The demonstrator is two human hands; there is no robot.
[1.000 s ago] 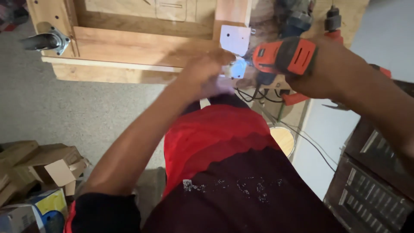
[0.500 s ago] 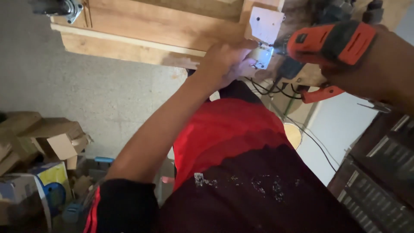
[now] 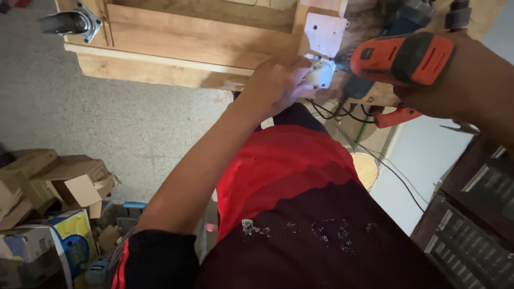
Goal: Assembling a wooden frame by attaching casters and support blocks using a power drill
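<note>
My right hand grips an orange and black cordless drill, its lit tip pointing left at a small white part. My left hand pinches that white part against the lower edge of a wooden frame. Just above it, a white square mounting plate is fixed to the wood. A metal caster wheel sits on its plate at the frame's left corner. My red and dark shirt fills the lower middle of the view.
Cardboard boxes and a blue and yellow carton pile up on the grey floor at the lower left. Black cables and orange-handled pliers lie under the drill. A dark drawer cabinet stands at the right.
The view has shifted, so the frame and hands sit higher and further right. Both hands have stayed at the white part, with the drill still pressed to it.
</note>
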